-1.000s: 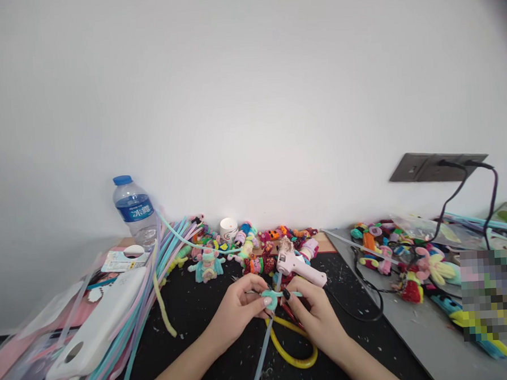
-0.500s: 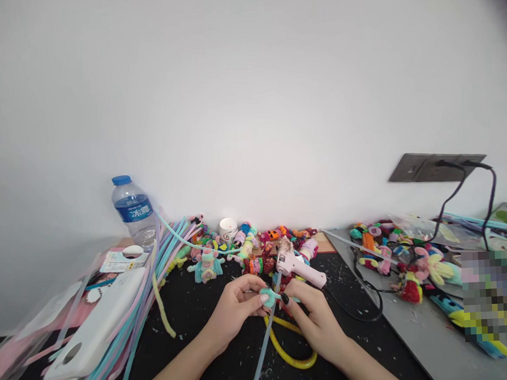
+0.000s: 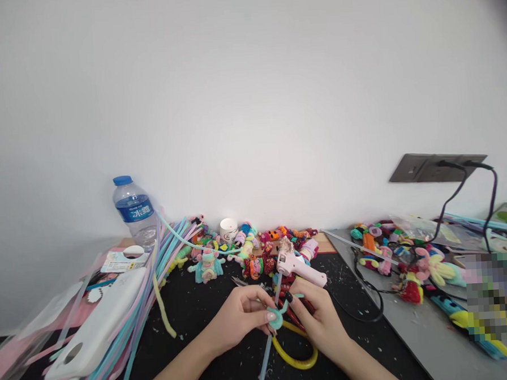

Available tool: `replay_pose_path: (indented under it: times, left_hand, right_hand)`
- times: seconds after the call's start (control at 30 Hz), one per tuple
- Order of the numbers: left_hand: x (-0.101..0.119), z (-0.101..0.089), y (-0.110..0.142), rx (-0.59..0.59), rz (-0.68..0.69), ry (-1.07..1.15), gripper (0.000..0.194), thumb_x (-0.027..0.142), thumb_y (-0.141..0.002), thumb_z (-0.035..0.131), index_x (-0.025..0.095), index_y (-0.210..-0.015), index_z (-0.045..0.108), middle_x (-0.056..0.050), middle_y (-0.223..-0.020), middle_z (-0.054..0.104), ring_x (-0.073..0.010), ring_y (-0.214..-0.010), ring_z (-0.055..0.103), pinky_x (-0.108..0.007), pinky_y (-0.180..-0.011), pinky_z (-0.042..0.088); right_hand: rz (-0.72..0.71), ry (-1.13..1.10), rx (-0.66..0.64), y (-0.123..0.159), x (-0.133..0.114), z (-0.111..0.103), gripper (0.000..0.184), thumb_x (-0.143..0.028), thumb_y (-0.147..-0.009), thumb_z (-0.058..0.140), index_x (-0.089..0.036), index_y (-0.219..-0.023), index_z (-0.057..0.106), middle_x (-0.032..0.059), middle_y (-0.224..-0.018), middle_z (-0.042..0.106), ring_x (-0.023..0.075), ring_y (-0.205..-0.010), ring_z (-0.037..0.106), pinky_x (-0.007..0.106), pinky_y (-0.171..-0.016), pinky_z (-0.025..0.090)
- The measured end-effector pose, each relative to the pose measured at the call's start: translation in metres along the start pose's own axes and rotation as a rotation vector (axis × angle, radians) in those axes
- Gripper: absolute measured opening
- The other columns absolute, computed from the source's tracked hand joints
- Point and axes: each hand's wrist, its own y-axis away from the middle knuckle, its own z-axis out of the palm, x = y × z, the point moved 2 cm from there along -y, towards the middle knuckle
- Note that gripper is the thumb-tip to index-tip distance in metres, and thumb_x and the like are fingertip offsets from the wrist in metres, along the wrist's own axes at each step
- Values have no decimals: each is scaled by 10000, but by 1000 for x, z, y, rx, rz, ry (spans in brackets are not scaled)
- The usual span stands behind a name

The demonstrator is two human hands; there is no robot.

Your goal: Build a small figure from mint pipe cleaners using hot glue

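Note:
A small teal pipe cleaner coil (image 3: 276, 319) is pinched between the thumb and fingers of my left hand (image 3: 249, 312). Its loose end runs across to my right hand (image 3: 313, 309), whose thumb and fingers close on that end. Just beyond my hands lies a pale pink glue gun (image 3: 302, 268), its nozzle end crusted brown. A long translucent glue stick (image 3: 266, 362) slants down beneath the coil. Below my right hand are a yellow loop (image 3: 294, 362) and something red, partly covered by the hand.
Bundled pastel pipe cleaners (image 3: 147, 309), a white plastic piece (image 3: 97, 328) and a water bottle (image 3: 136, 213) stand left. Colourful fuzzy figures (image 3: 208, 265) and a paper cup (image 3: 228, 230) line the wall. More figures (image 3: 411, 284) and black cables (image 3: 490, 200) are right.
Both hands have come slightly nearer to me. The coil has moved down and right and now shows its round face, with the loose end bent upward. A pointed metal tip shows beyond my left hand.

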Motion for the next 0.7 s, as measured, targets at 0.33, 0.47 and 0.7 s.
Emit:
replay_pose_path:
  times: [0.33,0.47,0.7]
  left_hand:
    - [6,-11,-4,288,61,46,210,300,-674,694,157,-786,588,9,-688,615,-121,-614,596,-244,-603,498]
    - [7,-17,-5,398,126,96,220,307,-688,677,170,-829,579,12,-783,572,-121,-667,592,-265,-661,510]
    - [4,-22,-7,441,149,106,223,302,-702,668,173,-863,584,1,-831,568,-128,-718,598,-277,-709,517]
  right_hand:
    - [20,289,216,-2,15,-12,236,-190,-842,407,-209,-1065,483,98,-1055,533,248,-982,480,394,-828,378]
    - [213,604,217,-6,32,-13,426,-165,-742,488,-218,-1162,442,109,-1198,470,307,-1059,423,450,-815,358]
    - [296,641,117,-8,39,-15,455,-176,-722,492,-199,-1174,442,84,-1067,544,262,-945,482,373,-763,376]
